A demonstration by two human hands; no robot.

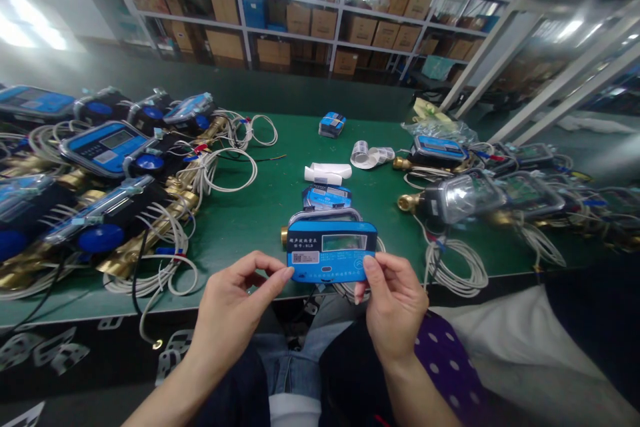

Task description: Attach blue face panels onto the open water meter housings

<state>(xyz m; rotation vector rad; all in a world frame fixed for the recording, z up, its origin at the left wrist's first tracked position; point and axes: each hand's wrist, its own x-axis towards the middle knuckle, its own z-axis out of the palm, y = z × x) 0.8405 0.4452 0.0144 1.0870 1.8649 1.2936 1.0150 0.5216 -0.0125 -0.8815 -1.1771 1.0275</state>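
A blue meter faceplate (332,252) with a display window and a small grey label is held up in front of me, tilted toward the camera. My left hand (245,297) pinches its lower left corner between thumb and fingertips. At the lower right edge, my right hand (393,300) grips it, thumb on the front and fingers behind. Directly behind the faceplate stands a meter with a clear-edged housing (325,215) and a brass fitting (285,238); most of it is hidden. Just past that lies another blue faceplate (327,197).
White paper (327,172), a roll of labels (361,154) and a banded stack of blue faceplates (332,124) lie on the green table (280,180). Assembled meters (107,147) with coiled cables crowd the left; covered meters (470,197) line the right. Shelves of boxes (363,31) stand beyond.
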